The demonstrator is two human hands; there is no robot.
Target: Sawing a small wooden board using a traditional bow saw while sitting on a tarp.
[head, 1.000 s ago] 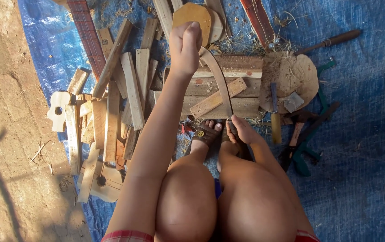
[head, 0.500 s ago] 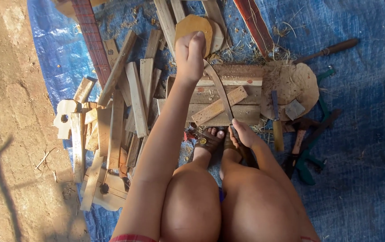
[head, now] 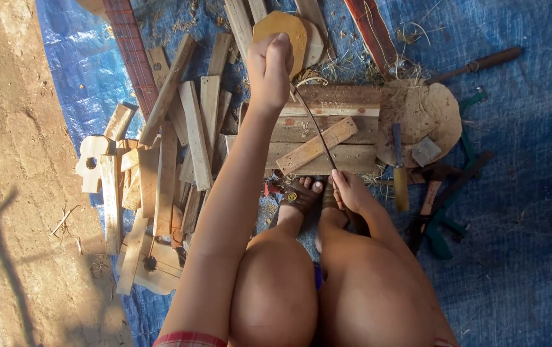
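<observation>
1. The left hand [head: 269,67] is reaching far forward, fingers curling tight around the top end of a thin dark strip [head: 317,125].
2. The right hand [head: 351,191] is sitting near the sandalled feet [head: 301,196], fingers pinching shut on the strip's lower end.
3. The strip is stretching in a slight bow between the two hands, slanting over a block [head: 327,128] of rough, pale planks.
4. A short flat batten [head: 317,145] is lying slantwise on that block, just under the strip.
5. A heap of long, splintery wooden slats [head: 186,141] is spreading out to the left, some overlapping.
6. A rounded, tan wooden disc [head: 289,29] is lying just beyond the left hand.
7. A chisel [head: 399,170] with a yellowish handle is resting right of the block, near a worn round board [head: 427,115].
8. Everything is sitting on a crinkled blue tarp [head: 520,193], strewn with shavings, beside bare dusty ground [head: 12,160].
</observation>
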